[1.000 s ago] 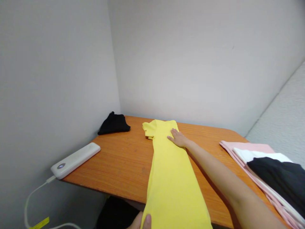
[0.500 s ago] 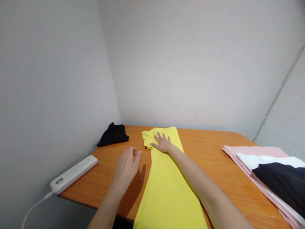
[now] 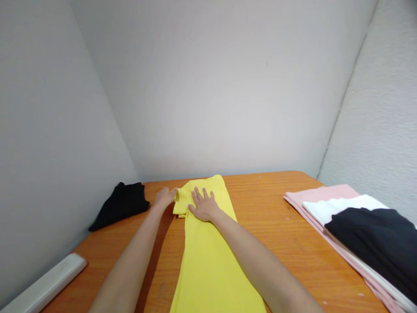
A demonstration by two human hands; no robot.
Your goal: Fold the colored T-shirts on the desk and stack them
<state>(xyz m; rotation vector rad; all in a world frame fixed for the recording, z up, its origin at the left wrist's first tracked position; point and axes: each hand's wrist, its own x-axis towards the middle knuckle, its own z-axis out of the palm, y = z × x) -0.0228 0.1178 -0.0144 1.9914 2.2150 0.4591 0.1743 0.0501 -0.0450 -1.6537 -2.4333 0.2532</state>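
Note:
A yellow shirt (image 3: 213, 265), folded into a long narrow strip, lies lengthwise down the middle of an orange wooden table (image 3: 267, 226). My right hand (image 3: 204, 206) rests flat on the shirt's far end with fingers spread. My left hand (image 3: 165, 196) is at the shirt's far left corner, its fingers closed on the edge of the yellow sleeve (image 3: 181, 204) that sticks out there.
A small folded black garment (image 3: 121, 203) lies at the far left by the wall. A stack of pink, white and black folded clothes (image 3: 355, 221) sits on the right. A white power bank (image 3: 45, 284) lies at the near left edge. Walls enclose the table.
My left hand has reached forward from mid-table to the shirt's far left corner and closed on the sleeve. My right hand slid slightly left. The view has panned right.

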